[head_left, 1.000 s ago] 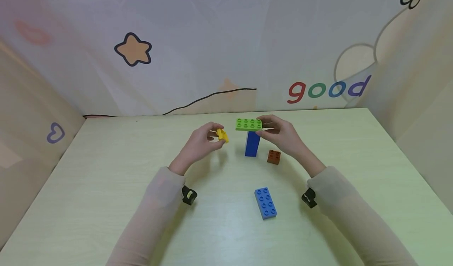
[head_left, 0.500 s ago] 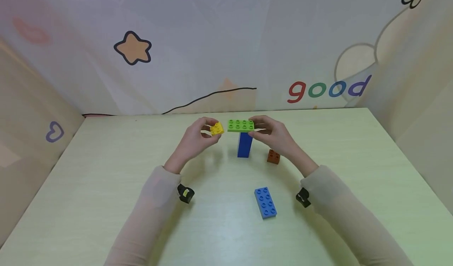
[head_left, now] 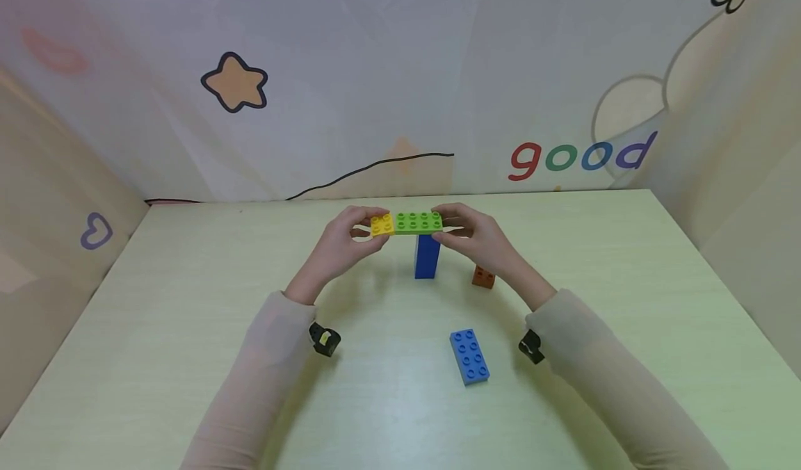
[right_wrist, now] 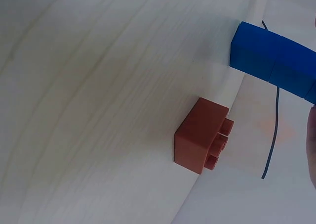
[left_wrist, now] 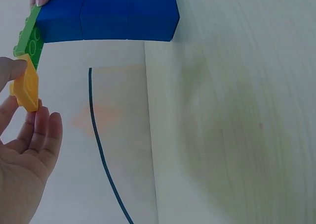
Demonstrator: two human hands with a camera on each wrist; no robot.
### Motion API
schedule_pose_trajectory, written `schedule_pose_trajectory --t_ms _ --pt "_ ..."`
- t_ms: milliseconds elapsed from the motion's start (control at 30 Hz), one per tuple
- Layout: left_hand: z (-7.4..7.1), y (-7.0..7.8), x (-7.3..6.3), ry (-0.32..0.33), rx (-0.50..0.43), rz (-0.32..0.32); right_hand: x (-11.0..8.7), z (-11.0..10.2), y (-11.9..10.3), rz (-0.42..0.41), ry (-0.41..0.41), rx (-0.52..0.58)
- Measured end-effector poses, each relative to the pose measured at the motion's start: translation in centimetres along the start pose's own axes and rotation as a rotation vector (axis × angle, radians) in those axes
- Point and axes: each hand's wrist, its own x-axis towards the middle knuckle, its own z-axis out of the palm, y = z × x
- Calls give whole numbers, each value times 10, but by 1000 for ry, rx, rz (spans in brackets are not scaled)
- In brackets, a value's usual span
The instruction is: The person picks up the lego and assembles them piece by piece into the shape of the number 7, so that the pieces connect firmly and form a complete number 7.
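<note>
In the head view, my left hand (head_left: 345, 239) pinches a small yellow building brick (head_left: 382, 224), studs up, between thumb and fingertips. The brick's right side is right at the left end of a flat green building brick (head_left: 418, 222). My right hand (head_left: 472, 232) grips the green brick's right end with thumb and fingers. Below the green brick stands a tall blue column (head_left: 427, 258). In the left wrist view the column (left_wrist: 106, 17) shows as several stacked blue blocks, with the green brick across its top. Only a sliver of my right hand (right_wrist: 312, 145) shows in the right wrist view.
A brown brick (head_left: 483, 277) lies on the table just right of the column, partly behind my right hand. Nearer to me lies a light blue brick (head_left: 469, 357) with two rows of studs. A printed cloth (head_left: 350, 108) hangs along the table's far edge (head_left: 281, 203).
My right hand has shifted left, and the green brick and blue column with it. My left hand has moved slightly left and turned the yellow brick studs up, level with the green brick's end.
</note>
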Motion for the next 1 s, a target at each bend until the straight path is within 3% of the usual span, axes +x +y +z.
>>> schedule_pose_trajectory --t_ms 600,1000 --pt "-2 -1 -1 22 -61 -23 -3 -3 2 -10 -20 -15" --pt "-5 -1 -4 12 -50 -47 -20 -30 16 55 23 -52"
